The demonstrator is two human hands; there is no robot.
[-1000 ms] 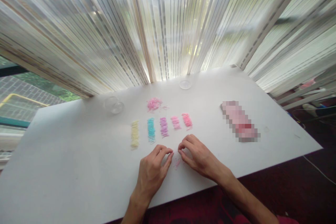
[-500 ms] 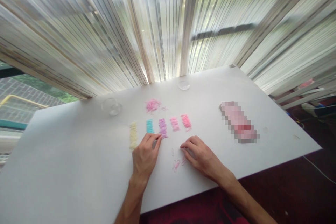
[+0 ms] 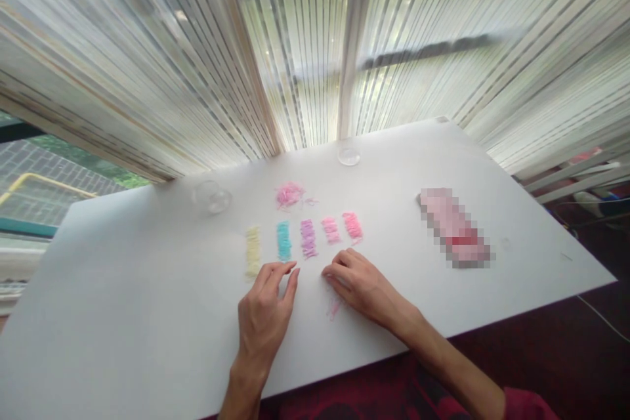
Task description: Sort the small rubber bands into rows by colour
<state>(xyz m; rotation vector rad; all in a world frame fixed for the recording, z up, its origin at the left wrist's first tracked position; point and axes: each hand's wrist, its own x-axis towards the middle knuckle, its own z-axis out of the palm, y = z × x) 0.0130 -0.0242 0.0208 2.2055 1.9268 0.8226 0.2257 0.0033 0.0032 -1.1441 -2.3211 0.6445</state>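
Five small columns of thin coloured pieces lie in a row on the white table: yellow (image 3: 252, 252), turquoise (image 3: 284, 241), purple (image 3: 308, 239), light pink (image 3: 331, 230) and brighter pink (image 3: 352, 226). My left hand (image 3: 267, 305) rests just below the turquoise column, thumb and index finger apart with nothing between them. To its right, my right hand (image 3: 361, 285) has its fingertips pressed together; anything between them is too small to make out. A few loose pink loops (image 3: 335, 308) lie beside and partly under my right hand.
A loose pink pile (image 3: 289, 194) lies behind the columns. Clear round containers stand at the back left (image 3: 216, 200) and back centre (image 3: 349, 156). A blurred pink object (image 3: 455, 228) lies on the table (image 3: 147, 302) at the right. Striped curtains hang behind.
My left hand has moved slightly down and left, and its thumb and index finger have parted. My right hand has shifted left, over some of the loose loops. The view has shifted slightly.
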